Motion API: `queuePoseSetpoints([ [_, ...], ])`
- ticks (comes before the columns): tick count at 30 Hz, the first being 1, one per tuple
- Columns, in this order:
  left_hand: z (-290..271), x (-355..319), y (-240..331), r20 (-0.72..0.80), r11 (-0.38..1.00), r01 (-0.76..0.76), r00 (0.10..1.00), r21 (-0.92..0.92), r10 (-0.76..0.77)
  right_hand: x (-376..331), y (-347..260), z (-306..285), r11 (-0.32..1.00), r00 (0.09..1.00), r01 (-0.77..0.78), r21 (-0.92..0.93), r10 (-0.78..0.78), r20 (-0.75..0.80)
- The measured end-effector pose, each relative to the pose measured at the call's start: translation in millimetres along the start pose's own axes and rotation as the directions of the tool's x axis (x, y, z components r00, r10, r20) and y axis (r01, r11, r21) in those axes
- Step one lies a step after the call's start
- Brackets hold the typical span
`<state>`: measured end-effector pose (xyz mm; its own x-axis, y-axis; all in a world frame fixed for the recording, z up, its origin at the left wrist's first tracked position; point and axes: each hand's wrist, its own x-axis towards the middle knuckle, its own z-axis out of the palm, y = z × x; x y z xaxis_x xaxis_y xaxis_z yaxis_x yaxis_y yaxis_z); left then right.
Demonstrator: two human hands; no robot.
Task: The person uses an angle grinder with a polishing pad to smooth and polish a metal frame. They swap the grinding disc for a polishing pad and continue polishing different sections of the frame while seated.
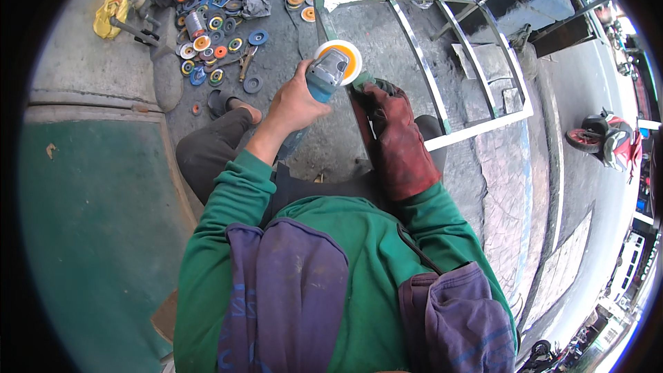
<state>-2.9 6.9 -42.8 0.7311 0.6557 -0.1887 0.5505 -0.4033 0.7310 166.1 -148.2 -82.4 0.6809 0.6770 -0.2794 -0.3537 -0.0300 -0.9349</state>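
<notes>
While you sit low over the concrete floor point(387, 34), your bare left hand point(295, 105) wraps around the body of the angle grinder point(329, 72), fingers curled tight about its blue-grey housing. The grinder points away from you, and its orange-and-white disc point(349, 55) sits at the far end, right against the near left corner of the metal frame point(476, 62). Your right hand point(388, 112), in a worn red leather glove, lies just right of the grinder, beside its head; the gloved fingers bend toward the tool and the frame's bar, but you cannot tell whether they grip the grinder's side or the bar itself, because the glove and the tool hide the contact.

That frame, made of bright flat bars with several cross pieces, spreads out to the right of the grinder and beyond it. Left of the grinder and farther from you, a heap of used grinding discs point(221, 34) in many colours litters the floor. A yellow rag point(110, 14) lies further left of that heap. Well to the right of the grinder, past the frame, a parked motorbike point(604, 141) stands on the road. Your green sleeves and a purple cloth point(290, 290) fill the space nearest you.
</notes>
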Motion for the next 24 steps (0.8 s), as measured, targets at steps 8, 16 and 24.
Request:
queuePoseSetpoints([
  [8,-3.9,-0.7,5.2,0.04,0.999,0.014,0.999,0.042,-0.016,1.0,0.2,-0.4,0.997,0.998,0.067,-0.042,-0.067,-0.013],
  [16,-4.3,-1.1,10.5,0.035,0.998,-0.024,0.999,0.063,0.022,-3.7,2.3,0.3,0.989,0.992,0.12,-0.082,-0.121,-0.015],
  [24,-9.9,2.2,13.6,0.104,0.991,-0.07,0.993,0.114,0.058,19.6,2.3,-12.5,0.875,0.95,-0.295,0.383,0.313,0.015],
])
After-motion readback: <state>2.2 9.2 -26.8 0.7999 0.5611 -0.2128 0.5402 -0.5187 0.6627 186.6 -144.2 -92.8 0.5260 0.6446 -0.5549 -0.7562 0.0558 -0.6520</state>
